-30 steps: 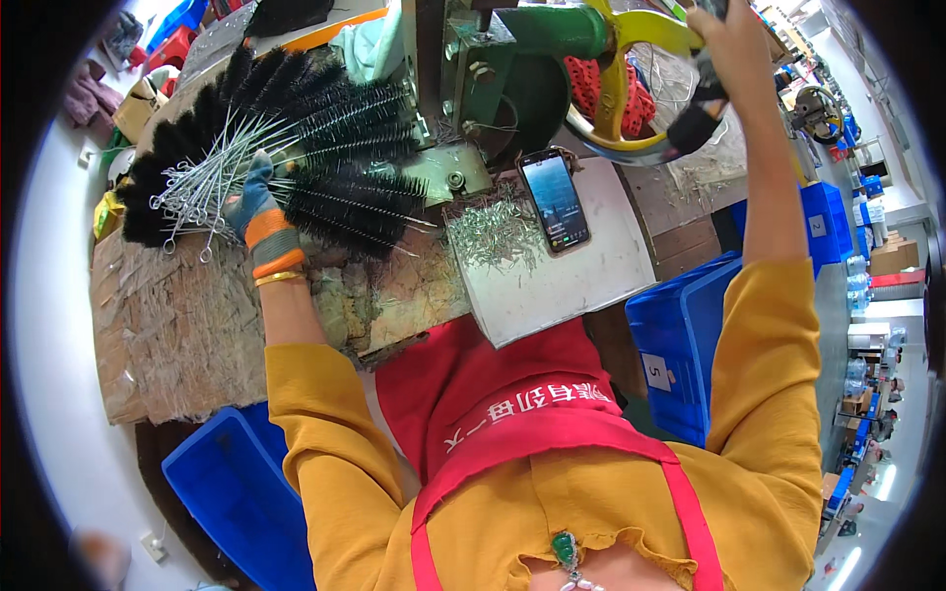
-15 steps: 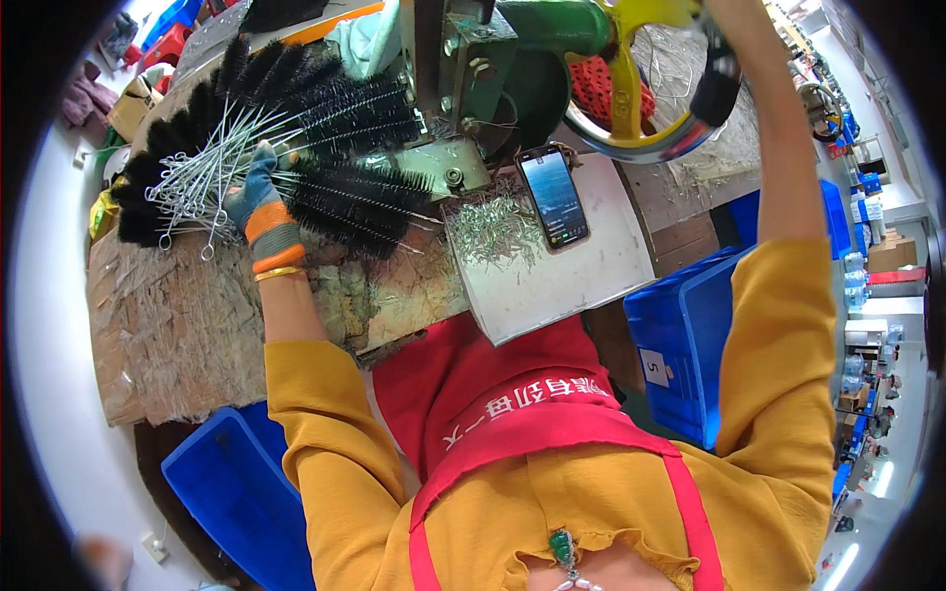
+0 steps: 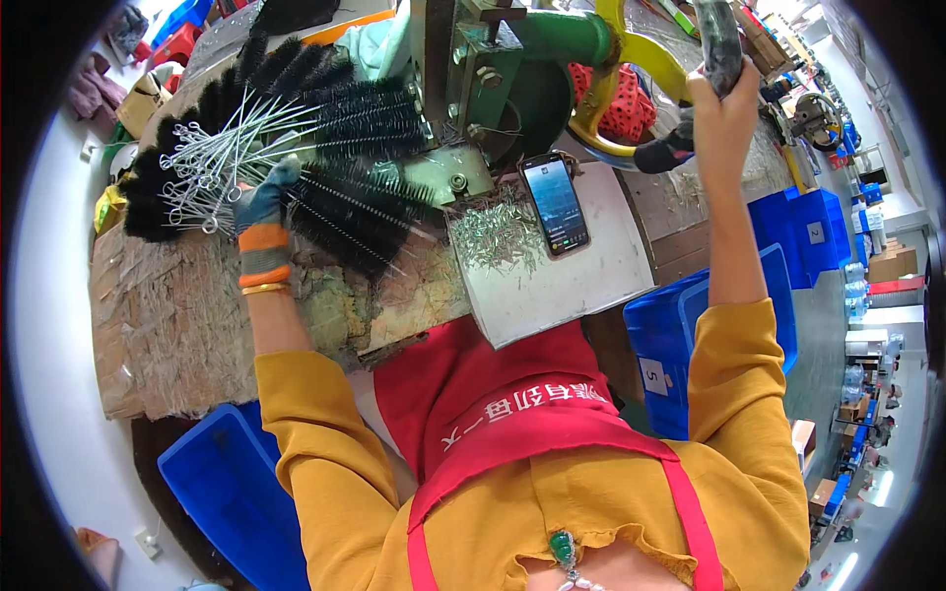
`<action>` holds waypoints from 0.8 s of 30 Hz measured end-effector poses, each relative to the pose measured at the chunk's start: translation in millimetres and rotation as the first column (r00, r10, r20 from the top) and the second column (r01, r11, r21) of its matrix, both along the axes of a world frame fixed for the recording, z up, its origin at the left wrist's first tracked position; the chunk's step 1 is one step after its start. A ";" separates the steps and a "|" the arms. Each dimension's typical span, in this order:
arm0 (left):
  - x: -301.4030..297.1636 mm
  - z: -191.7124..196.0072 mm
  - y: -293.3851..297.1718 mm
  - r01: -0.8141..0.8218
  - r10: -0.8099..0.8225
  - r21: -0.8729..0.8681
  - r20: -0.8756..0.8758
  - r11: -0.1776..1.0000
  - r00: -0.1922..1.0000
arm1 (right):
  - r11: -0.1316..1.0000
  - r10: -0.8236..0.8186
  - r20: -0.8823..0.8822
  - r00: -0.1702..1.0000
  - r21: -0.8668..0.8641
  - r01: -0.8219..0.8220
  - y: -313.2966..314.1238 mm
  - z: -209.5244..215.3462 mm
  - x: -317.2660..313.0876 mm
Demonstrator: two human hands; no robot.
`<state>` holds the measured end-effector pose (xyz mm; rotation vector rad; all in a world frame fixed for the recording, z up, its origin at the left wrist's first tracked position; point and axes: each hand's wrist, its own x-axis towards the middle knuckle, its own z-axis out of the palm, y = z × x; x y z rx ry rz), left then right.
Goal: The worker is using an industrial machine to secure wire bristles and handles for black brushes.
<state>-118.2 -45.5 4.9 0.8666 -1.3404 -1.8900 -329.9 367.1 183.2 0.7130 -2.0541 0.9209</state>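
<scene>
My left hand [image 3: 262, 206], in a blue-grey glove with an orange and grey cuff, is closed at the near side of a fanned heap of bottle brushes [image 3: 360, 116]. These have black bristles and twisted wire stems ending in loops. Its fingers pinch a bottle brush by the stem, though the fingertips partly hide the grip. My bare right hand [image 3: 724, 103] is wrapped around the dark handle [image 3: 719, 47] on a yellow handwheel [image 3: 652, 65]. That wheel belongs to a green hand press [image 3: 493, 84], whose metal base lies just right of the brushes.
A phone [image 3: 555, 205] lies on a white board [image 3: 552, 295] beside a pile of small metal clippings [image 3: 493, 234]. Red dotted cloth [image 3: 623, 103] sits behind the wheel. Blue bins [image 3: 232, 492] stand below the worn bench [image 3: 187, 315], left and right.
The yellow handwheel has turned. My right hand, on its handle, has come nearer and to the left. My left hand has shifted slightly nearer, still at the brushes.
</scene>
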 end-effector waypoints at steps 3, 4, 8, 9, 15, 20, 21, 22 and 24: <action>-11.1 9.0 2.4 -0.191 0.254 -0.295 0.192 0.936 0.948 | 0.995 -0.064 0.080 0.995 0.087 0.057 -8.9 30.3 -2.5; -14.6 9.4 5.2 -0.247 0.291 -0.282 0.126 0.927 0.948 | 0.987 -0.085 0.094 0.992 0.140 0.072 -11.4 37.6 -5.5; -21.1 8.0 9.9 -0.352 0.370 -0.268 0.018 0.897 0.929 | 0.999 0.005 0.154 0.988 0.045 -0.012 -19.2 60.6 -19.1; -22.1 7.4 10.6 -0.355 0.373 -0.270 0.015 0.895 0.928 | 0.936 -0.071 -0.247 0.966 0.319 0.151 -24.7 67.6 -23.8; -27.2 9.1 11.5 -0.376 0.385 -0.278 -0.021 0.884 0.923 | 0.868 -0.226 0.140 0.964 0.478 0.134 -47.4 104.1 -37.7; -25.9 12.4 14.1 -0.388 0.396 -0.279 -0.028 0.879 0.918 | 0.929 0.168 0.167 0.972 0.304 -0.212 -54.4 113.2 -54.7; -25.8 13.0 14.5 -0.385 0.393 -0.278 -0.031 0.880 0.919 | 0.896 -0.127 0.241 0.962 0.445 0.007 -53.0 110.9 -51.1; -25.2 13.2 15.1 -0.385 0.393 -0.278 -0.031 0.880 0.919 | 0.933 -0.142 0.205 0.968 0.355 0.062 -49.3 103.6 -42.9; -24.9 12.9 15.8 -0.386 0.393 -0.272 -0.031 0.881 0.919 | 0.974 -0.181 0.143 0.973 0.164 0.157 -37.9 78.9 -15.3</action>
